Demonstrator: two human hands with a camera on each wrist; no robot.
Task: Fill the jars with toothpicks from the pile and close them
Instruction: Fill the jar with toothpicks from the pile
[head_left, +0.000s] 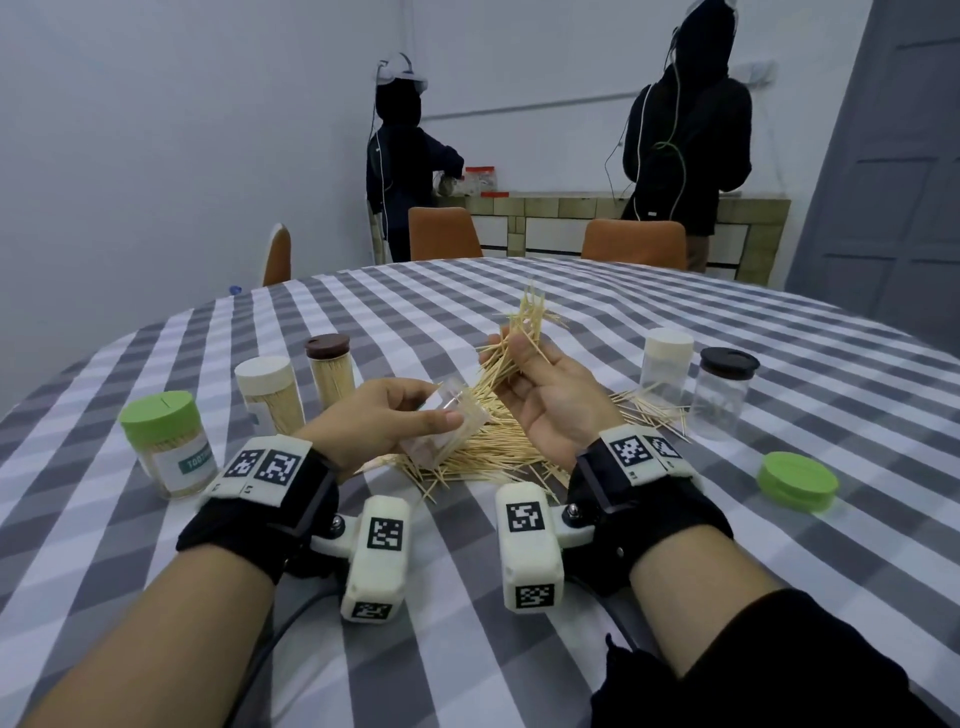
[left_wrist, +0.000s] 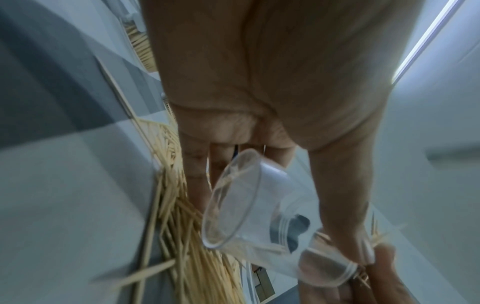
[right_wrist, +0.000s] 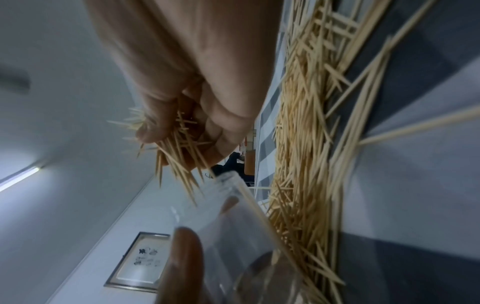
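Note:
My left hand (head_left: 395, 415) grips a clear empty jar (head_left: 452, 421), tilted over the toothpick pile (head_left: 493, 447) with its mouth toward the right hand. The left wrist view shows the same jar (left_wrist: 257, 207) held between fingers and thumb. My right hand (head_left: 540, 384) holds a bunch of toothpicks (head_left: 524, 332) just above and right of the jar. In the right wrist view the bunch (right_wrist: 176, 148) points down at the jar (right_wrist: 233, 222). A loose green lid (head_left: 797, 480) lies at the right.
Three closed, filled jars stand at the left: green lid (head_left: 166, 441), cream lid (head_left: 270, 389), brown lid (head_left: 332, 369). At the right stand a cream-lidded jar (head_left: 665, 364) and a black-lidded jar (head_left: 724, 389). Orange chairs (head_left: 444, 234) and two people stand beyond the checked table (head_left: 467, 649).

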